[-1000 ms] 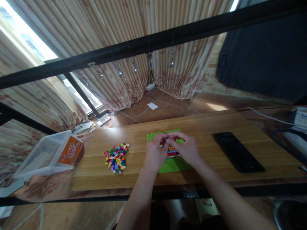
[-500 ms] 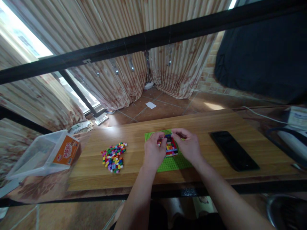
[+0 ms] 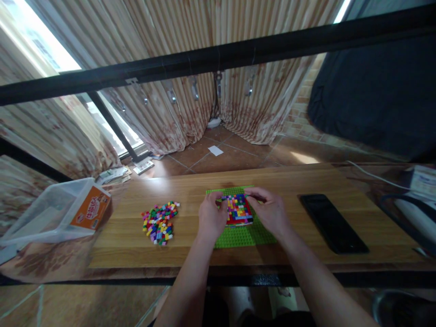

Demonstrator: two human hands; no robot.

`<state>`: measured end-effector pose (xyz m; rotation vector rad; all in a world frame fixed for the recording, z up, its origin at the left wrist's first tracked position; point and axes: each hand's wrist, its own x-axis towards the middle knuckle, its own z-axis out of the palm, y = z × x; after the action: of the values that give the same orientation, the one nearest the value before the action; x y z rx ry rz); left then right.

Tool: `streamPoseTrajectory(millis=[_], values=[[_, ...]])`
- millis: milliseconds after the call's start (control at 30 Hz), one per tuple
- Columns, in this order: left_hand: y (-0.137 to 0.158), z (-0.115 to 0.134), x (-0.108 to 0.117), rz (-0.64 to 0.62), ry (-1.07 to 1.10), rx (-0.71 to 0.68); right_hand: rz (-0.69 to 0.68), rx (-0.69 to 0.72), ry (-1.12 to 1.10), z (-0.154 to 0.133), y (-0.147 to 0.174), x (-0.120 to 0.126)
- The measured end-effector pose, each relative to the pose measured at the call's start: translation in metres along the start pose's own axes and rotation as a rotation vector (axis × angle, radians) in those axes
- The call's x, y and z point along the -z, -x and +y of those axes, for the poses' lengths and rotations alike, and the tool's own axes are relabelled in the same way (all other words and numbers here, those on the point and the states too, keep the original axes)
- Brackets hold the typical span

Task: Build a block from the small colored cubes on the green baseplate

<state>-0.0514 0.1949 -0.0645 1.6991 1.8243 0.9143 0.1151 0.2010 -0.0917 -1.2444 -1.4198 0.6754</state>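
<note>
- Head view, hands: two, one left hand [image 3: 211,214] and one right hand [image 3: 270,209].
- Green board, studded: one [image 3: 235,238], lying flat in front of the person.
- Block of coloured bricks: one [image 3: 240,211], sitting on the green board, between the hands.
- Loose bricks: one pile [image 3: 158,223], mixed colours, too many and too small for me to count; left of the board.
- Phone, black: one [image 3: 334,223], lying flat at right.
- Box, clear plastic, orange label: one [image 3: 51,211], beyond the table's left end.
- Table [image 3: 129,254]: wood-grained top.
- Room: striped curtains [image 3: 163,27], brown tiled floor [image 3: 245,156], one white paper [image 3: 215,150] on it.
- Left fingers: slightly bent, thumb near them, at the block's left edge; whether they pinch a brick, I cannot tell.
- Right fingers: curled, index and thumb tips close together at the block's far right corner; grip likewise unclear.
</note>
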Motion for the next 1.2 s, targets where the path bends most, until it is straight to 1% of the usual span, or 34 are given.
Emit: streamPoseTrajectory(millis=[233,433,700,1067,1200], values=[[0.000,-0.003,-0.003,-0.046,0.000,-0.018,-0.102,0.161,0.205,-0.010,0.006,-0.007],[0.001,-0.005,-0.004,-0.046,-0.003,-0.020,-0.118,0.231,0.318,-0.009,0.008,-0.011],[0.003,-0.005,-0.003,-0.054,0.000,-0.027,-0.129,0.263,0.380,-0.005,0.008,-0.014],[0.003,0.000,0.000,-0.068,-0.022,-0.011,-0.099,0.232,0.372,-0.006,0.006,-0.010],[0.003,0.000,0.000,-0.063,-0.019,-0.016,-0.091,0.194,0.338,-0.009,0.006,-0.008]])
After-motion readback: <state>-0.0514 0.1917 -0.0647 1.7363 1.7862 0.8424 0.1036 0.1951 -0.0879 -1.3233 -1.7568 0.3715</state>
